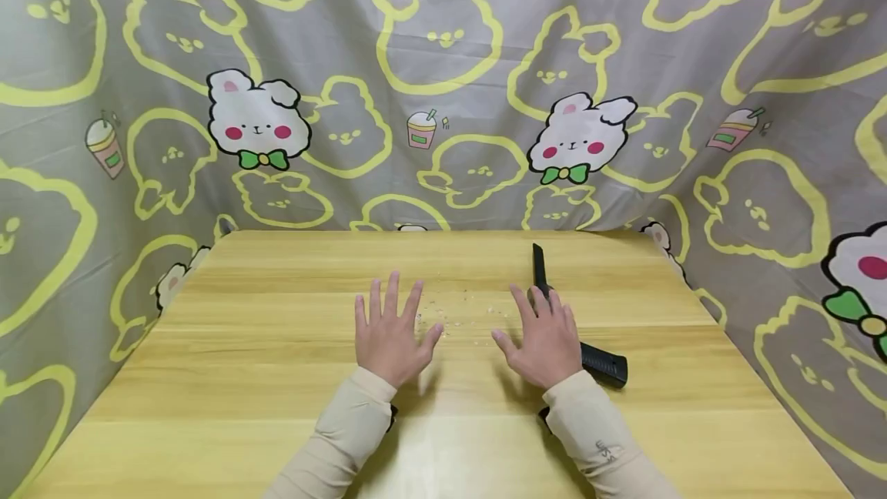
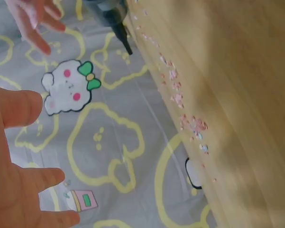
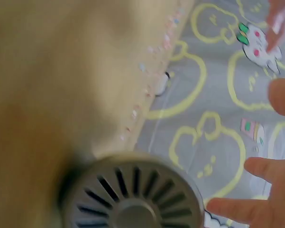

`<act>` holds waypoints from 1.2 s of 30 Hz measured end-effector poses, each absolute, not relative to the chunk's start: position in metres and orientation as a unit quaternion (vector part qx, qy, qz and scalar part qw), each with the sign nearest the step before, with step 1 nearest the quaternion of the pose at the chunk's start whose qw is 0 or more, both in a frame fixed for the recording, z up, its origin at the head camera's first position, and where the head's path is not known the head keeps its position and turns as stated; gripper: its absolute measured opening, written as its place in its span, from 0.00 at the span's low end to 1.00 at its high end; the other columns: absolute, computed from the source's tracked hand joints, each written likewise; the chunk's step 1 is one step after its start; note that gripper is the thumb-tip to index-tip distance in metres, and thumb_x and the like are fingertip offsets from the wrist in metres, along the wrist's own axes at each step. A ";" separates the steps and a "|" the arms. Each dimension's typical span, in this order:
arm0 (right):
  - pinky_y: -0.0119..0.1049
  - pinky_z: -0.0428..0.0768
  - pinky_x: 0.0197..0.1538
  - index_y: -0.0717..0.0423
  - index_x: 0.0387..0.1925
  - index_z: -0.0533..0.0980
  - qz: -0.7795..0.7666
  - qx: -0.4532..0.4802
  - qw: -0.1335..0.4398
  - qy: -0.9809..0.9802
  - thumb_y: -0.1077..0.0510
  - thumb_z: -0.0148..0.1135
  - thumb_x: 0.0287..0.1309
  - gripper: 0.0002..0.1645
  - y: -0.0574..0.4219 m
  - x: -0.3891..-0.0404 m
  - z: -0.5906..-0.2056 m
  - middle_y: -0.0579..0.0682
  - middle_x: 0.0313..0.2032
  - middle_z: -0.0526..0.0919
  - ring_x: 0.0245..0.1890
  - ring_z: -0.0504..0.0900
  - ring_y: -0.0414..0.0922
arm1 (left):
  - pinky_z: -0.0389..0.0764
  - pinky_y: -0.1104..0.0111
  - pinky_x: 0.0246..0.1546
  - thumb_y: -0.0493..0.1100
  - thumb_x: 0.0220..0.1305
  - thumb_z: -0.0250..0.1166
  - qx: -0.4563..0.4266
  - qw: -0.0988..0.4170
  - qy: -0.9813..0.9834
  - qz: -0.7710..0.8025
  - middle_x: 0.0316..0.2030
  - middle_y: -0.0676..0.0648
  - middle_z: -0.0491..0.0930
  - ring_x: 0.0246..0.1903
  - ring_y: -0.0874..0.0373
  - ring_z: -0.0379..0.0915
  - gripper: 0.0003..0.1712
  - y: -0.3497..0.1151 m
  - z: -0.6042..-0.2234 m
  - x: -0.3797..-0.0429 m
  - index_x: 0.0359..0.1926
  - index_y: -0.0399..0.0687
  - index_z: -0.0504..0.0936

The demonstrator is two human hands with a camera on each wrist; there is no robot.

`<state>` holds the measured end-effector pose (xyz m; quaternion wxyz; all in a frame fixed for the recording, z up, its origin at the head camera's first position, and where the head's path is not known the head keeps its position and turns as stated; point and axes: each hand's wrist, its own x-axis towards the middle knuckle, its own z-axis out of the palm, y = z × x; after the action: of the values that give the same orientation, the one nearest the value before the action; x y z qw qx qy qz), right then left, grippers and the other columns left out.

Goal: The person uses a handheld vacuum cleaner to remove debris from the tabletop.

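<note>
While all fingers (image 1: 413, 301) spread wide, a black vacuum (image 1: 604, 365) lies beside the right hand (image 1: 543, 341)

Left hand (image 1: 393, 337) and right hand (image 1: 543, 337) side by side, apart, backs up, raised above bench (image 1: 457, 453), gripping nothing. Left fingers straight, spread toward bench's far edge; left thumb angled out toward right hand. Right fingers also extended toward far edge, thumb angled out toward left hand. Forearms in beige sleeves (image 1: 353, 422), reaching in from near-edge side, converging slightly; dark lettering on right sleeve (image 1: 599, 422).
</note>
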<state>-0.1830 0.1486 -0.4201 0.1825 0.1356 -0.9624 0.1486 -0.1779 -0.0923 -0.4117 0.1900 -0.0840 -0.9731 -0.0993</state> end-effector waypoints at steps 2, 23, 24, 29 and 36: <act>0.64 0.63 0.60 0.57 0.66 0.62 0.169 0.143 0.168 -0.961 0.42 0.61 0.56 0.42 0.155 -0.185 -0.416 0.67 0.58 0.72 0.59 0.66 0.67 | 0.46 0.38 0.66 0.66 0.62 0.53 -0.079 0.191 -0.973 -0.106 0.71 0.38 0.53 0.69 0.35 0.43 0.39 -0.098 -0.410 -0.179 0.69 0.57 0.61; 0.47 0.77 0.35 0.61 0.38 0.72 0.230 0.098 -0.131 -0.959 0.60 0.80 0.26 0.32 0.224 -0.197 -0.424 0.52 0.31 0.80 0.30 0.76 0.49 | 0.78 0.43 0.40 0.59 0.65 0.57 0.039 0.076 -0.964 -0.251 0.54 0.28 0.74 0.46 0.32 0.73 0.38 -0.195 -0.387 -0.198 0.66 0.39 0.61; 0.48 0.77 0.35 0.61 0.37 0.72 0.230 0.099 -0.127 -0.960 0.61 0.80 0.26 0.32 0.224 -0.198 -0.426 0.52 0.31 0.80 0.30 0.76 0.49 | 0.78 0.43 0.39 0.59 0.65 0.57 0.042 0.063 -0.964 -0.254 0.53 0.28 0.75 0.45 0.33 0.74 0.37 -0.200 -0.388 -0.198 0.65 0.39 0.62; 0.50 0.77 0.38 0.64 0.41 0.73 0.251 0.110 -0.096 -0.957 0.60 0.76 0.36 0.28 0.225 -0.205 -0.430 0.55 0.33 0.82 0.32 0.78 0.49 | 0.76 0.43 0.45 0.60 0.67 0.54 0.044 0.002 -0.959 -0.281 0.56 0.28 0.73 0.50 0.32 0.71 0.36 -0.217 -0.392 -0.198 0.65 0.39 0.63; 0.55 0.77 0.41 0.69 0.48 0.71 0.329 0.086 0.027 -0.940 0.56 0.66 0.49 0.28 0.225 -0.208 -0.417 0.66 0.39 0.82 0.36 0.79 0.55 | 0.73 0.42 0.49 0.57 0.68 0.55 0.040 -0.028 -0.952 -0.301 0.56 0.28 0.72 0.52 0.31 0.68 0.34 -0.222 -0.395 -0.202 0.64 0.37 0.64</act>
<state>-0.2081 0.2247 -0.4167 0.0267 0.0859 -0.9401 0.3287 -0.2021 -0.2222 -0.3951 -0.0282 0.0401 -0.9523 -0.3013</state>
